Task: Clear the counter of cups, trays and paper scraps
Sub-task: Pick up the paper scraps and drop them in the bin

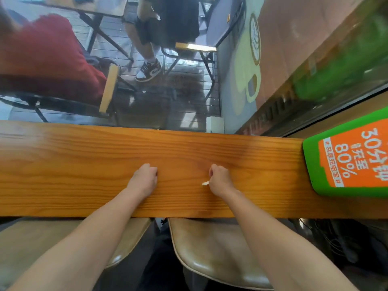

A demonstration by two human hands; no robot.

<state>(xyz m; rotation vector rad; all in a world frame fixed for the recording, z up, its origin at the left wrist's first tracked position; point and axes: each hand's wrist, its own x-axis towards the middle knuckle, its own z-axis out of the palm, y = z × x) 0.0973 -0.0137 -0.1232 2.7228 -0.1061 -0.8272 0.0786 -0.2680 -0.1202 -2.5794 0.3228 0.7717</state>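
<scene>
Orange-brown wood: a long, glossy plank surface (84,164) with visible grain runs across the view from left to right.
Left hand (144,179): rests knuckles-up on the surface near its middle, fingers curled in together; whether it holds anything cannot be told.
Right hand (220,179): rests on the surface just right of the left hand, fingers curled shut around a small white paper scrap (205,183).
Paper scrap: one end pokes out of the right fist on its inner side, low over the wood; a second white bit shows at the fingertips, at the top of the fist.
Green and orange box: a rounded green plastic unit (348,156) with an orange printed label sits at the right end of the surface, well apart from both hands.
Stools: two tan leather-look seats (210,248) sit under the near edge of the surface, below the forearms.
Beyond the surface: a window shows seated people, folding chairs and decking outside.
</scene>
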